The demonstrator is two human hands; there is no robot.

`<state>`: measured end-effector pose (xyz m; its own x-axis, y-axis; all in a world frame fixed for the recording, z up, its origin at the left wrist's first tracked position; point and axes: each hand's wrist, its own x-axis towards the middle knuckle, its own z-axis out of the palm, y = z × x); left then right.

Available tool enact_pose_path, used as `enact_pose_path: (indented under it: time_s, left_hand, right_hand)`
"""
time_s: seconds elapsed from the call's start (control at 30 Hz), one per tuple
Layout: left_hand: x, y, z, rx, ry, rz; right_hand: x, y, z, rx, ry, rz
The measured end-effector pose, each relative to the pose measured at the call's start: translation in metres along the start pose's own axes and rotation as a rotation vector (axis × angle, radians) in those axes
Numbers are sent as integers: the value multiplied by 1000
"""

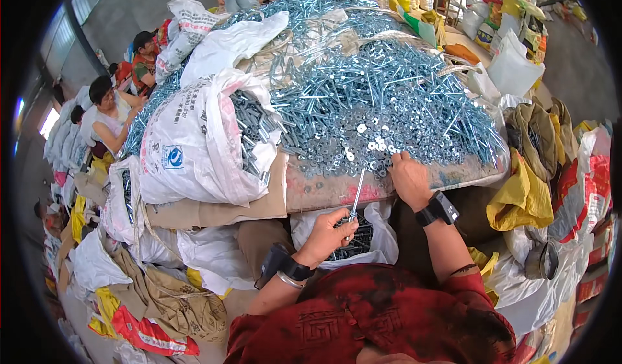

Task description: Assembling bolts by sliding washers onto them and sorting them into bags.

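My left hand is closed around the lower end of a long, shiny metal bolt, which points up and away from me. A thicker fitting shows on the bolt beside my fingers. At the near edge of the heaped table, my right hand has its fingers bent down at the loose washers; whether anything is pinched in them is hidden. Silvery bolts make a large heap behind the washers. Below my left hand, an open white sack holds dark metal pieces.
A printed white sack lies on its side at the left, metal pieces spilling from its mouth. Brown cardboard lies under it. Yellow sacking and a round metal tin are at my right. Several people sit around the heap.
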<state>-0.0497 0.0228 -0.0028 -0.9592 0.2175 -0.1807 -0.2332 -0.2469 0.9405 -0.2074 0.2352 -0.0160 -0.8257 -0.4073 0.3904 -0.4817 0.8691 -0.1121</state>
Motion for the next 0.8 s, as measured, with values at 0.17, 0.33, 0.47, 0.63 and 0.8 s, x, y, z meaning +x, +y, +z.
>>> enact_pose_path:
  time_s: [0.17,0.33,0.47,0.63,0.8]
  left_hand:
    - [-2,2,1,-15,-19,-33]
    - [-6,0,0,30,-11,-48]
    - [-11,0,-1,24,-33,-17]
    - [-17,1,2,86,-13,-17]
    - [-18,1,10,394,-122,37]
  right_hand:
    - [2,1,6,-47,-7,-4]
    - [1,-9,5,-146,29,32]
    - [-3,-9,3,-141,64,62]
    - [-15,-15,-45,961,-139,160]
    - [-37,-25,-78,1501,-347,35]
